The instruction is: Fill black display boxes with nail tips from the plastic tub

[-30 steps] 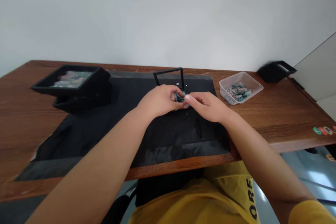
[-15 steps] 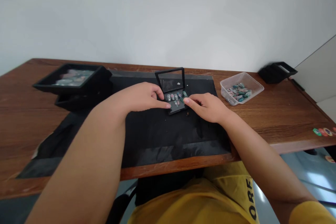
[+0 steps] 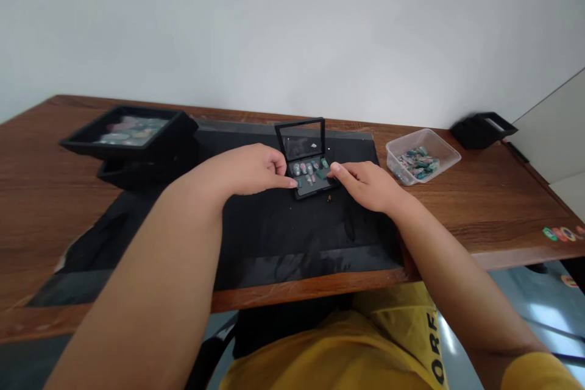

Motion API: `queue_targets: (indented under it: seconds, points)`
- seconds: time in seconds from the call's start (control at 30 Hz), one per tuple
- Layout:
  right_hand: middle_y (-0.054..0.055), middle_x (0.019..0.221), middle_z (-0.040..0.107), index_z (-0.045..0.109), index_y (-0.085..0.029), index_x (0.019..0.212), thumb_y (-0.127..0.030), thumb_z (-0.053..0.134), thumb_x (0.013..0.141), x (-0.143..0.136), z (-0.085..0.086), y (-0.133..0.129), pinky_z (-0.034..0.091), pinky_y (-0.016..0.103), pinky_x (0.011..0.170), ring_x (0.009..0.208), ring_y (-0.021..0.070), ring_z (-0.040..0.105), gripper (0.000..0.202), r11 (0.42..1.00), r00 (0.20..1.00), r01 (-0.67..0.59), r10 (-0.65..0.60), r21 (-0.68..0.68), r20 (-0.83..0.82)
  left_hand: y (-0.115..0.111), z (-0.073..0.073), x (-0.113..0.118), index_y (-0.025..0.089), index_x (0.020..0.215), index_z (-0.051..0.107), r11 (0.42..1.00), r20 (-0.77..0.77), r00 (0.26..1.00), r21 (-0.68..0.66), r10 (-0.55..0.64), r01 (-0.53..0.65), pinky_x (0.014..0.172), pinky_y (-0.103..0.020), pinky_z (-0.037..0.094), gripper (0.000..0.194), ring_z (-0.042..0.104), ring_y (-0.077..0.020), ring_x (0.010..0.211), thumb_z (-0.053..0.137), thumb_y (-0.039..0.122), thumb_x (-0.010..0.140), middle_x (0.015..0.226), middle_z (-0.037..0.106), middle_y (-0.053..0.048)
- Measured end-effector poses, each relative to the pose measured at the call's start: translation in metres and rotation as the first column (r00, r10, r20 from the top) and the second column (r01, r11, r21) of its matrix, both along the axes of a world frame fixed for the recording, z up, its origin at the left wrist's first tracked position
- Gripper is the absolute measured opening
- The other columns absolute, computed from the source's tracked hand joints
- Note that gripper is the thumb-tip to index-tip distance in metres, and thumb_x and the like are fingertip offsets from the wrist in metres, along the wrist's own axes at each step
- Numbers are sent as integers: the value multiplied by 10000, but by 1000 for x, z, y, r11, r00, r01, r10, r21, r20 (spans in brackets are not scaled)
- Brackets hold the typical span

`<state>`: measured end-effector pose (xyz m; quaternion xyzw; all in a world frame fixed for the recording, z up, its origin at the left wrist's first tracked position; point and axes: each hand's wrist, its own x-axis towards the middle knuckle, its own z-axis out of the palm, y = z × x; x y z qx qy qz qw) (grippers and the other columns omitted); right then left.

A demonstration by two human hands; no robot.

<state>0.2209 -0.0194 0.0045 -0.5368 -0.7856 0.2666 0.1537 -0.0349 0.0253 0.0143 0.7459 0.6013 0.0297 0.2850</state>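
Extended at both forearms (image 3: 158,256), bent at left wrist (image 3: 214,181), curled at left hand (image 3: 260,169) with thumb (image 3: 284,182) straight, angled inward at right hand (image 3: 369,186)

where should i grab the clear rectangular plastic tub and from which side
The clear rectangular plastic tub is likely best pinched at its left rim, from the left: that side faces the right hand, and its open top leaves the rim exposed.

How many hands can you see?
2: the left hand is at the left side of the open black case, and the right hand is at its right side. Some fingertips are hidden.
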Motion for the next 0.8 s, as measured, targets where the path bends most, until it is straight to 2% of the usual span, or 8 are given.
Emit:
queue_targets:
  seconds: [0.17,0.27,0.37,0.47,0.63,0.8]
  points:
    - [27,769,676,803,-218,965,-688,357,1088,-5,0,-3,273,308,669,669,158,503,659,999,997,-45,45,-5,61,1,-6,-1,278,661,652,1000,-30,999,-5,-15,15,533,-352,372,316,571,-198,520,805,554,644,616,679,-11]
    - [29,751,687,835,-230,1013,-684,366,1089,-7,2,-4,277,304,660,667,160,533,657,998,992,-56,54,13,114,2,-8,-1,277,696,643,1000,-33,999,14,-7,7,549,-352,367,351,581,-203,542,805,581,627,631,678,-4]
    - [36,833,763,828,-297,1226,-657,405,1091,-9,5,-8,312,293,672,783,197,660,572,997,979,-46,34,59,199,1,-6,0,277,745,636,1000,-41,999,4,-17,17,577,-356,373,386,601,-216,599,781,617,635,666,673,-9]
    - [40,956,823,741,-349,1409,-641,431,1089,-14,7,-12,373,293,709,933,241,740,533,991,959,-58,23,117,283,1,-2,4,274,793,633,999,-66,997,-16,-29,28,605,-362,381,422,625,-235,668,754,650,644,717,686,-25]
    - [60,1159,840,707,-363,1452,-591,376,1117,-19,6,-15,481,323,821,1074,269,775,523,984,925,-106,46,140,376,-2,-1,11,269,810,653,999,-125,992,-24,-26,23,622,-363,385,472,635,-248,710,738,702,642,800,725,-45]
    - [67,1197,836,710,-357,1446,-532,357,1133,-20,6,-16,507,343,867,1102,273,780,503,983,910,-112,43,144,412,-6,-1,16,259,785,652,1000,-164,986,9,-24,25,625,-368,389,493,634,-251,713,670,746,707,812,726,-64]
